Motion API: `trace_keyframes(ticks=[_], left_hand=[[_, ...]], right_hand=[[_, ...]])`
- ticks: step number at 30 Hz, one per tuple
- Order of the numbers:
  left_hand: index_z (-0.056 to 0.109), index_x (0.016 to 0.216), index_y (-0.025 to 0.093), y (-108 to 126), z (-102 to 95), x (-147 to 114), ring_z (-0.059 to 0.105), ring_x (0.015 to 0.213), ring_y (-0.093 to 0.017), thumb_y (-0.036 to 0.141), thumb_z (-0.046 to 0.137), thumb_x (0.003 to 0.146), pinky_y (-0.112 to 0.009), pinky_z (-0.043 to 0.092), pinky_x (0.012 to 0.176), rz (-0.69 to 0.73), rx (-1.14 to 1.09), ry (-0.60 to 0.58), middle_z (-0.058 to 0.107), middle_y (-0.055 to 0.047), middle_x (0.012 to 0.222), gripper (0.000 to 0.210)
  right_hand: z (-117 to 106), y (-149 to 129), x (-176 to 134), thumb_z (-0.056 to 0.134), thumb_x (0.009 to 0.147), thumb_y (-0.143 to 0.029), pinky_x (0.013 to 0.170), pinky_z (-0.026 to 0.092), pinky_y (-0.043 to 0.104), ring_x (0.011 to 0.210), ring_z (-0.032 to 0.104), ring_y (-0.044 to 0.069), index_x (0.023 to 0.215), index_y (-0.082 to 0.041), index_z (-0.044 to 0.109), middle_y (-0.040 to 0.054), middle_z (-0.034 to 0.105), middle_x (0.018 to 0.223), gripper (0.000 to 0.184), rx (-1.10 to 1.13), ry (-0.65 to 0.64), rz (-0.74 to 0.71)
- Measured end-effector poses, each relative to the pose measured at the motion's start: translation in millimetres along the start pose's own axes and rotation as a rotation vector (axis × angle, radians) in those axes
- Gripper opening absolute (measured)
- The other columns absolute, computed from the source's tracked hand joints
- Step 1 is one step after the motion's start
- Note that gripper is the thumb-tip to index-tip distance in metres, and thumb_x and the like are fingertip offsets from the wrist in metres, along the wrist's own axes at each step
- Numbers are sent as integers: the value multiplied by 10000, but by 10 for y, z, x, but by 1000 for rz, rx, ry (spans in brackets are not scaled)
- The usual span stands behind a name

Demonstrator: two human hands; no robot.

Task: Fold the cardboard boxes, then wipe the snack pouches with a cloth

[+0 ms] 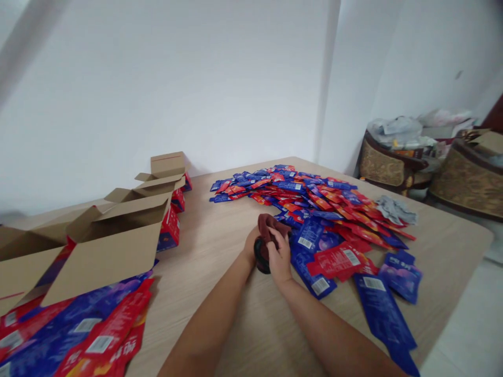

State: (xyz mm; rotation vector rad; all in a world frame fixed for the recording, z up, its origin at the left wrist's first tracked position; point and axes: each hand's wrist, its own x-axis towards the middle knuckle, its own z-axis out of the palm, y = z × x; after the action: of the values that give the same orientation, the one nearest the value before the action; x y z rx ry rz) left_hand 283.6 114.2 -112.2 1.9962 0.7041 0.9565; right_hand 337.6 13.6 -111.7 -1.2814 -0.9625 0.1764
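Observation:
My left hand (250, 245) is wrapped round a dark round object with a black rim (261, 261), perhaps a cup, tilted toward me. Its fingers are mostly hidden behind it. My right hand (280, 257) pinches a brown cloth (269, 222), which is bunched over the top of the dark object and partly inside its opening. Both hands are together just above the table, at the near left edge of a big pile of flat blue and red packets (298, 196). A red packet (337, 260) and a blue packet (310, 235) lie closest to my right hand.
Opened cardboard boxes (118, 251) with raised flaps stand along the left side of the table (208, 246), with more packets (106, 324) in front. A crumpled grey cloth (396, 210) lies on the right. Beyond the table are patterned armchairs (383, 162) heaped with bags.

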Motion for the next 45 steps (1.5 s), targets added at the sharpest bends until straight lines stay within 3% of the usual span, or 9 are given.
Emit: trace_keyframes(ticks=[4,8,13,18,23,27,33,40,45], left_hand=[[660,753,127,-22,-333,-470,597,848,-233,216,553,686,-339,462,827,-88,-96,74,692,-77,858,155],[655,947,122,22,-644,-1021,605,918,-222,266,558,687,-329,463,849,-295,-475,256,692,-81,953,312],[657,823,86,144,-724,-1343,634,685,-184,144,579,628,-295,503,699,-534,-600,266,693,-69,732,218],[620,900,75,226,-704,-1286,633,566,-181,112,537,694,-321,516,590,-703,-704,247,677,-80,662,225],[614,905,61,214,-736,-1258,644,587,-195,99,520,714,-335,522,601,-722,-759,259,682,-105,677,216],[625,780,77,166,-743,-1260,613,537,-155,78,538,675,-282,505,595,-661,-742,335,658,-57,600,136],[618,822,90,167,-810,-1260,619,549,-172,188,559,719,-329,507,612,-707,-680,300,665,-69,630,154],[716,844,169,304,-1150,-1226,565,1061,-236,231,536,718,-377,356,991,-150,-221,108,686,-70,1021,228],[698,919,166,178,-1272,-1234,522,1112,-250,194,447,729,-394,347,989,-166,-18,228,637,-90,1120,316]], right_hand=[[60,-141,-129,443,736,-121,1009,330,367,1137,434,215,1132,-255,592,53,474,1205,444,-167,-227,-118],[174,-421,-430,482,780,-158,997,325,391,1130,403,230,1241,-286,512,64,455,1212,479,-359,-575,-298],[197,-540,-512,473,809,-185,951,336,376,1069,411,235,1279,-264,477,88,476,1158,477,-613,-790,-367],[18,-233,-85,465,801,-184,876,360,381,1007,439,268,1155,-226,601,129,509,1070,382,-949,-690,-180],[-28,-257,-146,422,817,-169,916,355,360,1046,430,247,1226,-233,541,108,486,1115,431,-820,-536,-221],[110,-471,-439,442,813,-189,932,349,355,1069,416,234,1292,-274,469,82,465,1170,487,-672,-725,-426],[52,-268,-158,459,800,-189,891,355,363,1028,450,263,1139,-211,612,134,519,1079,372,-946,-701,-170],[-125,93,69,368,799,-180,957,354,351,1094,464,229,1199,-207,551,95,510,1187,441,-542,-270,-47],[-143,3,57,337,812,-200,1016,317,362,1193,405,225,1238,-194,505,93,455,1282,458,-405,-172,-24]])
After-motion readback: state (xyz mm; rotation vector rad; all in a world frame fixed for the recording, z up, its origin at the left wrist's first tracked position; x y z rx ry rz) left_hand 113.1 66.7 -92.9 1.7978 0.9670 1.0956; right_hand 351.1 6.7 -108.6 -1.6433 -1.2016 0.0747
